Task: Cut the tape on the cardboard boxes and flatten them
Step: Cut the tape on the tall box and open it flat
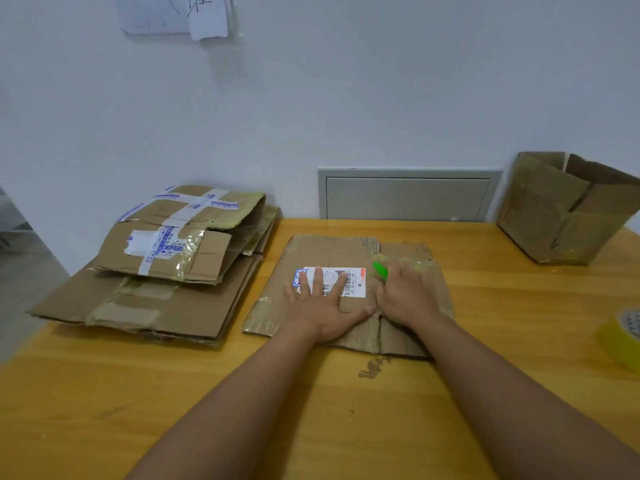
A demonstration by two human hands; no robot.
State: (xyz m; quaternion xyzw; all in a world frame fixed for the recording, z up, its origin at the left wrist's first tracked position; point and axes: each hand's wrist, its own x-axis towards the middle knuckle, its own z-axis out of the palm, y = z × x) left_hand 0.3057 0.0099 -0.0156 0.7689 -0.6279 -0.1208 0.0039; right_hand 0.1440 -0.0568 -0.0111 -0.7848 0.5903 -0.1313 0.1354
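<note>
**Flattened box under both hands**

The flat box (349, 292) lies on the worktop (311, 410), just in front of the grey wall panel (408, 197). A white label (334, 280) sits on its upper face.

The left hand (323, 306) lies palm down on the box, fingers (317, 278) straight and spread, their tips over the label. It holds nothing.

The right hand (403, 292) rests on the box just right of the label, its fingers curled round a green cutter (380, 270), whose tip shows beyond the knuckles. This hand is blurred.

A stack (162, 268) of flattened boxes lies left of the flat box, hanging over the worktop edge. An upright open box (561, 209) stands well to the right of the flat box, against the wall. A yellow tape roll (623, 337) sits at the right frame edge, well apart from the flat box.
</note>
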